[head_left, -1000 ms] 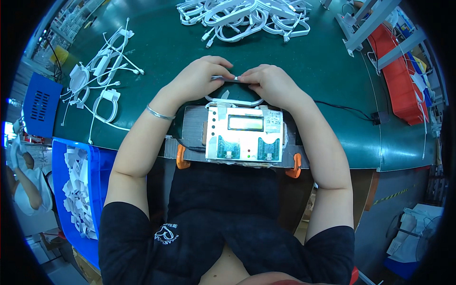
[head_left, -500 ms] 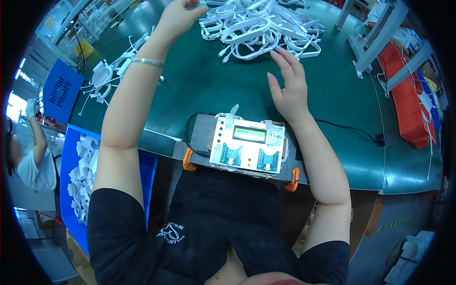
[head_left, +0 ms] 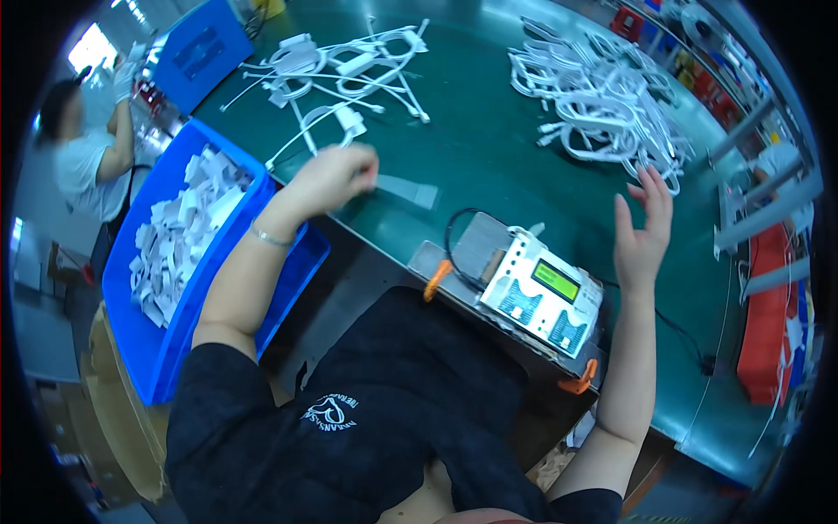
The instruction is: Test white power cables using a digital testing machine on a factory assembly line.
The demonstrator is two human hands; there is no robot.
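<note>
My left hand (head_left: 336,179) is over the table's left edge, near the blue bin, its fingers closed and slightly blurred. A pale, see-through-looking strip (head_left: 408,189) runs out to the right from its fingertips. On the right, my right hand (head_left: 644,231) is open with nothing in it, its fingertips close to the near edge of a heap of coiled white cables (head_left: 602,113). Between my hands lies a white test box (head_left: 543,293) with a lit yellow-green display and two teal circuit boards. It sits on a grey board with orange clamps (head_left: 438,279).
A blue bin (head_left: 131,288) full of white paper pieces (head_left: 188,227) stands at the left. Several white cables (head_left: 336,74) are spread at the back left, beside a blue box (head_left: 201,52). Red bins (head_left: 764,341) and metal posts are at the right. Another person (head_left: 92,166) works far left.
The view has turned left. My left hand has come back from beside the cable heap to the near left edge, a pale strip at its fingers. The right hand remains open near the heap.
</note>
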